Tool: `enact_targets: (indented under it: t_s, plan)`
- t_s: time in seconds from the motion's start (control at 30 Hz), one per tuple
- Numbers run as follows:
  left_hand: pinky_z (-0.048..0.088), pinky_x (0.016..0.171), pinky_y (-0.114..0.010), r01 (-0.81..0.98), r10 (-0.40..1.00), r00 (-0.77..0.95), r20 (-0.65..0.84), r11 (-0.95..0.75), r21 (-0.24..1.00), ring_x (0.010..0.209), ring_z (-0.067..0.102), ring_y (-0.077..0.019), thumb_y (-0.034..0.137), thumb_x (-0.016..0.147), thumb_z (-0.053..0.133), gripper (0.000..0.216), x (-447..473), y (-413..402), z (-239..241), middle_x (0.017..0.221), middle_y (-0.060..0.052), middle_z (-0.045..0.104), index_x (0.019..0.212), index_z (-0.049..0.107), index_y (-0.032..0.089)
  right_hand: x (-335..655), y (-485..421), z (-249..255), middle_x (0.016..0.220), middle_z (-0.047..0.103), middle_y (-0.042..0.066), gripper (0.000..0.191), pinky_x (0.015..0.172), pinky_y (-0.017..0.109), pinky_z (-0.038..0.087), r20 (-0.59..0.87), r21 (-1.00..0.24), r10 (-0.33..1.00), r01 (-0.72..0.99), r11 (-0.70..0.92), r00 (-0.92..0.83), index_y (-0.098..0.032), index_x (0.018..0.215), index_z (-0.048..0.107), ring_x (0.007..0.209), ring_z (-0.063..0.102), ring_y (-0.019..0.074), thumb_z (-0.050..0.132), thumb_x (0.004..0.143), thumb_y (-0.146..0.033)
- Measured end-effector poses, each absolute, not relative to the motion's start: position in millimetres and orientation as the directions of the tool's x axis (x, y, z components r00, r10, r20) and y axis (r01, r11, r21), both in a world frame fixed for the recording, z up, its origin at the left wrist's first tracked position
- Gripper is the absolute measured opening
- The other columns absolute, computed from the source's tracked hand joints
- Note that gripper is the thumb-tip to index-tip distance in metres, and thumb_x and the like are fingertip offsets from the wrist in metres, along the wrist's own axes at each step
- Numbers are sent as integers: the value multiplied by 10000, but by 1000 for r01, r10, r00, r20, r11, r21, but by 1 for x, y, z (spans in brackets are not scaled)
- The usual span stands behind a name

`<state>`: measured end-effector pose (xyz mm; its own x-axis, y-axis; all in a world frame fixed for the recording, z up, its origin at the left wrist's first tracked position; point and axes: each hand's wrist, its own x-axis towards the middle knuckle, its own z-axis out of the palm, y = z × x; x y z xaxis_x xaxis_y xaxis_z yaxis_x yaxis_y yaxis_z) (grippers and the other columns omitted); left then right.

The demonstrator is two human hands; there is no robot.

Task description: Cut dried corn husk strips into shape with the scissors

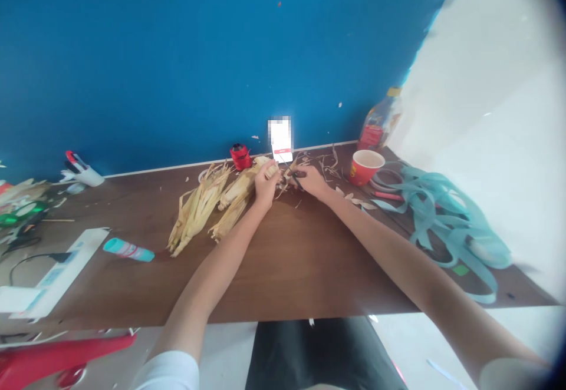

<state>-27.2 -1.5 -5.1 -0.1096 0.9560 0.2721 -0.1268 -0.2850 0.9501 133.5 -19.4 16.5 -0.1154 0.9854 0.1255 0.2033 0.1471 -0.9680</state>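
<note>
Head: left hand (265, 185) and right hand (311, 181) close together above the surface (309, 266) – not touching.
Grip: left clamped on a husk (270, 170), right on dark scissors (295, 178).
Things: husk bundles (198, 207) just left of the hands, scraps (329, 169) beside them.
Rest: red cup (366, 167), teal strips (442, 219), teal tube (128, 250).

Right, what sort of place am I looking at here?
Probably a craft workbench in a room with a blue wall: dried corn husks lie on the wooden tabletop, with pale blue strips and a teal tube nearby.
</note>
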Motion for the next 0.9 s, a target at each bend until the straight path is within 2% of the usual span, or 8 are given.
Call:
enact_targets:
  t_s: [0.2, 0.3, 0.5, 0.67, 0.8, 0.9]
  plan:
    - [539, 909, -332, -144, 948, -83, 309, -318, 937, 1015, 671, -198, 207, 733, 732, 410, -29, -1, -5, 1171, -74, 720, 1143, 710, 213, 174, -13, 50, 521, 594, 13, 192, 387, 206, 298, -89, -961, 950, 278, -3, -299, -154, 831, 764, 445, 470, 95, 763, 654, -229]
    - [541, 895, -321, -132, 949, -96, 300, -311, 941, 1031, 666, -199, 177, 710, 723, 416, -29, 0, -6, 1156, -66, 727, 1125, 715, 208, 187, -15, 57, 568, 629, 34, 188, 378, 197, 283, -160, -945, 919, 324, -38, -359, -156, 809, 766, 471, 500, 101, 785, 631, -215]
    - [549, 813, -311, -187, 968, -96, 233, -248, 951, 938, 683, -195, 181, 644, 741, 434, -29, 2, -5, 1101, -71, 735, 1077, 730, 193, 192, -17, 59, 555, 636, 30, 194, 368, 214, 263, -191, -934, 914, 354, -57, -357, -165, 794, 774, 429, 468, 95, 795, 608, -214]
    - [542, 798, -319, -263, 973, -96, 210, -229, 937, 881, 684, -186, 268, 716, 694, 272, -30, 6, -8, 991, -90, 751, 956, 757, 155, 193, -20, 65, 494, 598, 18, 170, 345, 216, 246, -231, -927, 895, 366, -83, -382, -158, 756, 775, 373, 411, 75, 799, 592, -199]
    - [535, 736, -303, -246, 978, -80, 194, -208, 947, 758, 663, -151, 262, 663, 778, 355, -31, 6, -9, 997, -91, 755, 999, 746, 153, 195, -20, 65, 520, 624, 35, 187, 333, 211, 262, -232, -932, 893, 350, -91, -386, -160, 732, 773, 393, 463, 92, 833, 557, -189]
    - [540, 786, -316, -225, 976, -53, 212, -218, 949, 798, 675, -158, 245, 636, 804, 404, -30, 4, -8, 1042, -93, 753, 1027, 742, 161, 196, -19, 63, 504, 606, 18, 208, 326, 204, 241, -243, -930, 871, 358, -83, -427, -172, 760, 774, 385, 441, 80, 841, 573, -235]
